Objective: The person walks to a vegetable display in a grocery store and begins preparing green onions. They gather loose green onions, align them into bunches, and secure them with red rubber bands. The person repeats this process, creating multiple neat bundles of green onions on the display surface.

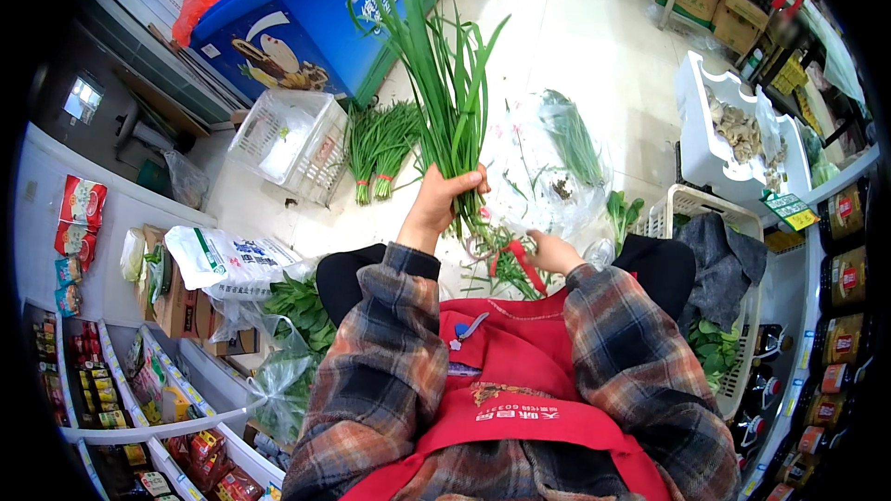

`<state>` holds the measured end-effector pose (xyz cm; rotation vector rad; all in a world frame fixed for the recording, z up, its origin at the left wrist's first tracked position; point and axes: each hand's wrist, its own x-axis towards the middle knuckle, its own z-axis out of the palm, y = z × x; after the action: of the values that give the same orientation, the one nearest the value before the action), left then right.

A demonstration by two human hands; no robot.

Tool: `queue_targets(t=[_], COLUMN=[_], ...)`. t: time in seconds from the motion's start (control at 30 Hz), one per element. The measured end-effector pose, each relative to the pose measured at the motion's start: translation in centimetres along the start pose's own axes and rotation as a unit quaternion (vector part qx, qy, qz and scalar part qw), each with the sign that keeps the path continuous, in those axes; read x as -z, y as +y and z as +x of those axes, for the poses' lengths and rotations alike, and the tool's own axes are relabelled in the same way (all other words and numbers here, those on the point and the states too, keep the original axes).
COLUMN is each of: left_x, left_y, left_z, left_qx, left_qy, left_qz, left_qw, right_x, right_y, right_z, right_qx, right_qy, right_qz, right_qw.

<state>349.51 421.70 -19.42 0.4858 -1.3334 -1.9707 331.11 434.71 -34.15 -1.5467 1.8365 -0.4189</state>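
Upright in my left hand (445, 202) is a bunch of long green garlic chives (452, 97), gripped near its stem ends with the leaves pointing away from me. My right hand (553, 252) is just right of the stem ends, low over the floor. A red strip (518, 261) arches right by its fingertips; whether they pinch it is hidden. Beneath lie loose green trimmings (511, 278). Beyond my right hand, another bunch of chives (571, 136) rests on a clear plastic sheet (501, 174) with dark debris.
Left of the chives, red-banded green bunches (381, 153) lie beside a white plastic crate (289, 142). A blue freezer (299, 35) stands behind. Bagged leafy greens (299, 313) are at my left knee. To the right are a cream basket (686, 205) and a white foam box of mushrooms (724, 118).
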Motion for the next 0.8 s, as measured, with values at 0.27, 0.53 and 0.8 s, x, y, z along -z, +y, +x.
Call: queue_targets(t=[0.27,0.53,0.8], left_x=[-1.6,3.9,10.1], left_y=[-2.8,-2.9,-1.3], left_z=[-1.7,-0.2,2.0], left_qx=[0.057,0.224,0.076], left_qy=[-0.008,-0.233,-0.252], left_qz=[-0.036,0.233,-0.065], left_qw=[0.998,0.917,0.963], right_x=[10.6,8.6,6.1], right_y=[-11.6,-12.2,-16.0], right_z=[1.5,2.8,3.0], right_qx=[0.192,0.116,0.054], right_qy=[-0.145,0.010,-0.084], right_qz=[0.475,0.455,0.345], right_qw=[0.846,0.883,0.933])
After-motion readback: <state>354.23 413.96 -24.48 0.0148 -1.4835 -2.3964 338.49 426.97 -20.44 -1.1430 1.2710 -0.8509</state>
